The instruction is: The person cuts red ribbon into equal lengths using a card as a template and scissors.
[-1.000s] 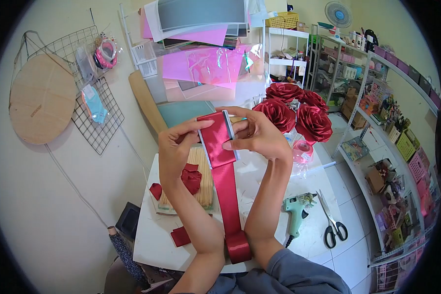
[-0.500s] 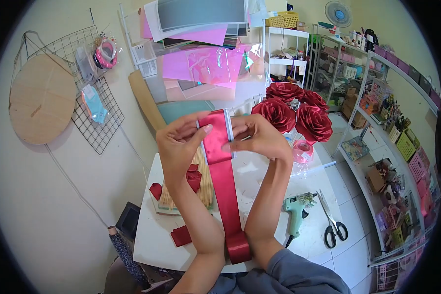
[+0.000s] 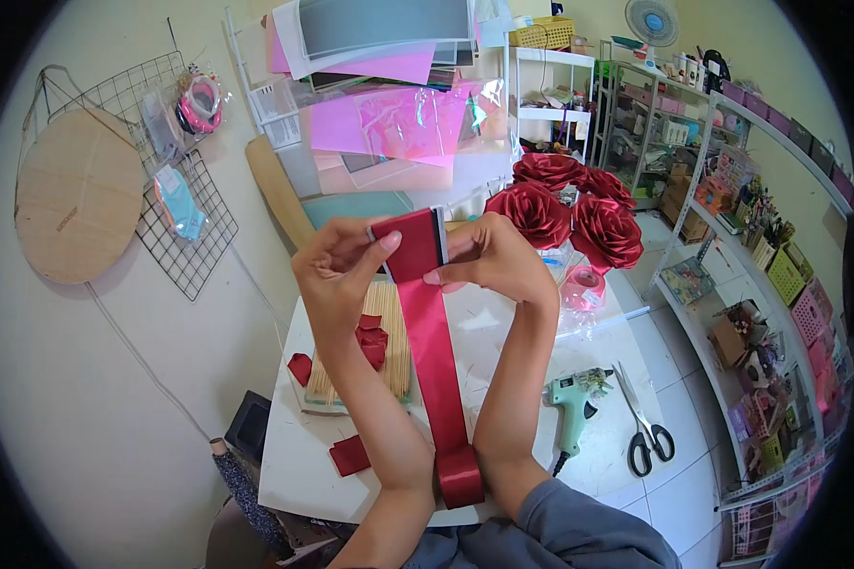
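Dark red satin ribbon (image 3: 432, 360) is wrapped over a flat, stiff piece (image 3: 439, 237) with a dark and silvery edge, held up above the table. On its left side, my left hand (image 3: 337, 266) pinches it, thumb on the ribbon face. My right hand (image 3: 503, 261) grips the right edge, thumb at the lower corner and other fingers partly hidden behind. From the wrapped piece the ribbon hangs down between my forearms to its roll (image 3: 461, 477) at the table's near edge.
Bamboo sticks (image 3: 385, 313) and cut red ribbon pieces (image 3: 351, 456) lie left on the white table (image 3: 289, 465). A green glue gun (image 3: 570, 408) and scissors (image 3: 642, 431) lie right. Red satin roses (image 3: 605, 232) stand behind, beside a pink tape roll (image 3: 584, 287). Shelves (image 3: 678, 284) line the right.
Both hands have shifted slightly left with the wrapped piece, which has tilted. Its face now looks darker, and its right edge shows dark instead of pale. The ribbon roll stays in place.
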Demonstrator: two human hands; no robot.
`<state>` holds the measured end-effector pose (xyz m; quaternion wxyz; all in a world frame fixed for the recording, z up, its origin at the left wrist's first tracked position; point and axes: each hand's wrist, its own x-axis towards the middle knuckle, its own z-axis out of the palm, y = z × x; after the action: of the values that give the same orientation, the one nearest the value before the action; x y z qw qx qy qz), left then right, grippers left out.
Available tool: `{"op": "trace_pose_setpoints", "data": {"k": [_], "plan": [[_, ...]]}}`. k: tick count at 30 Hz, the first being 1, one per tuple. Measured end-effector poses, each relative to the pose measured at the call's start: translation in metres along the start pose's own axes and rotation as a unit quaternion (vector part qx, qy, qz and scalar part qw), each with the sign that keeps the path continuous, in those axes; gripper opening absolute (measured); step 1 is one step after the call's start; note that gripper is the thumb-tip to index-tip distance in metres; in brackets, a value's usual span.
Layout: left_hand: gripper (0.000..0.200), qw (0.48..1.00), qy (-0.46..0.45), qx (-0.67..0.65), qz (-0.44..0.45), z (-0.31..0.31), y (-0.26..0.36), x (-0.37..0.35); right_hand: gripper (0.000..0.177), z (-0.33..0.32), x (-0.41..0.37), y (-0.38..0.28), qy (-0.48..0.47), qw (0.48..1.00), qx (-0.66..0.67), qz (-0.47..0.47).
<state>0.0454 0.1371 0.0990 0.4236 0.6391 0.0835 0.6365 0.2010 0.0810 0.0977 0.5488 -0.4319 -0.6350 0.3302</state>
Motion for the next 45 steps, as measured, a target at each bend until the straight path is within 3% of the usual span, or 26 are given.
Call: {"op": "trace_pose_setpoints", "data": {"k": [4,6,9,11,12,14,18,20,23,27,37,45], "plan": [[0.012,0.993,-0.101,-0.057,0.004,-0.015,0.003,-0.006,0.013,0.005,0.001,-0.01,0.059,0.995,-0.063,0.041],[0.012,0.987,-0.139,-0.072,0.019,-0.02,0.002,-0.005,0.02,0.007,0.007,-0.002,0.088,0.994,-0.054,-0.022],[0.013,0.975,-0.206,-0.082,0.015,-0.027,0.006,-0.005,0.025,0.012,0.004,-0.013,0.108,0.99,-0.091,-0.026],[0.026,0.952,-0.269,-0.143,0.034,-0.031,0.007,-0.004,0.03,0.014,0.006,-0.008,0.104,0.99,-0.078,-0.046],[0.026,0.952,-0.269,-0.143,0.034,-0.031,0.008,-0.004,0.035,0.015,0.007,-0.008,0.102,0.99,-0.065,-0.068],[0.039,0.984,-0.173,-0.049,-0.018,-0.03,0.008,-0.005,0.035,0.017,0.006,-0.012,0.108,0.988,-0.081,-0.075],[0.049,0.975,-0.219,0.002,0.041,-0.032,0.003,-0.002,0.036,0.013,0.005,-0.011,0.135,0.977,-0.124,-0.112],[0.062,0.977,-0.194,-0.038,-0.086,-0.027,0.014,-0.006,0.031,0.011,0.007,-0.006,0.149,0.972,-0.108,-0.145],[0.074,0.967,-0.192,-0.06,-0.159,-0.026,0.022,-0.009,0.026,0.012,0.007,-0.006,0.163,0.964,-0.087,-0.192],[0.077,0.96,-0.196,-0.054,-0.19,-0.024,0.027,-0.008,0.027,0.013,0.008,-0.007,0.152,0.963,-0.077,-0.207],[0.074,0.959,-0.233,-0.017,-0.158,-0.028,0.014,-0.006,0.033,0.009,0.009,-0.001,0.133,0.968,-0.089,-0.192],[0.067,0.956,-0.253,-0.029,-0.146,-0.032,0.009,-0.006,0.039,0.007,0.003,-0.009,0.062,0.99,-0.007,-0.13]]}}
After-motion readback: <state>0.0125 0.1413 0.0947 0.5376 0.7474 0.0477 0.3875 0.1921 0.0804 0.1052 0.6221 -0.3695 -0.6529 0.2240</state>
